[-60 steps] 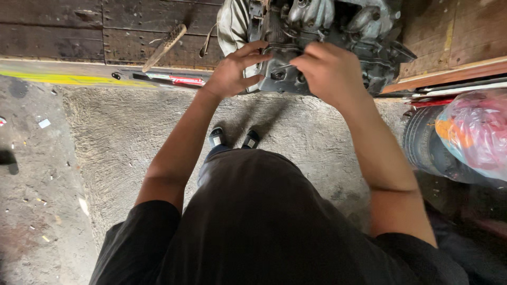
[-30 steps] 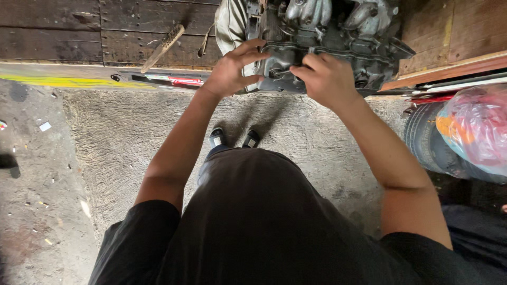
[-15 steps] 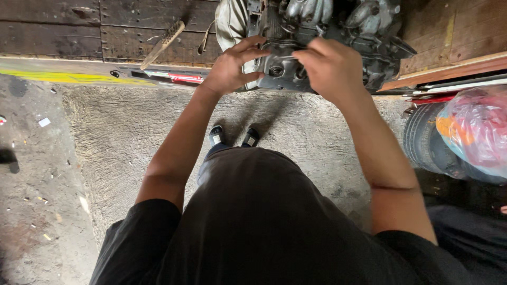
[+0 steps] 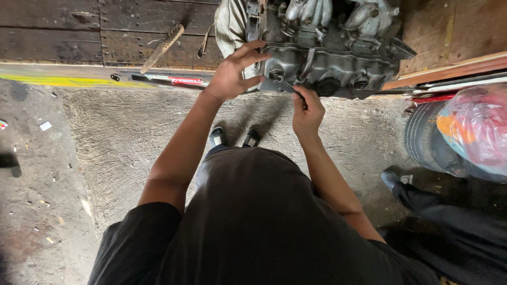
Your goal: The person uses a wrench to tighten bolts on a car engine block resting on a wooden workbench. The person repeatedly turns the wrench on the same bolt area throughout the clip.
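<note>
engine block point(image 4: 327, 58) top centre of frame on wooden surface point(image 4: 105, 31) | left hand point(image 4: 232, 76) spread wide, bracing its near face | right hand point(image 4: 308, 113) closed around thin dark tool point(image 4: 289, 88) at a fitting | judgement: keep the tool square, the brace firm

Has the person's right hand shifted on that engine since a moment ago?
Yes. The right hand has dropped from the engine block toward its lower edge, gripping a thin tool.

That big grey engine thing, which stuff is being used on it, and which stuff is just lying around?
In use:
- grey engine
- left hand, resting on the engine's edge
- right hand, gripping a thin dark tool set against the engine

Just lying about:
- wooden-handled brush on the planks
- tyre
- pink plastic bag
- paper scraps on the floor
</note>
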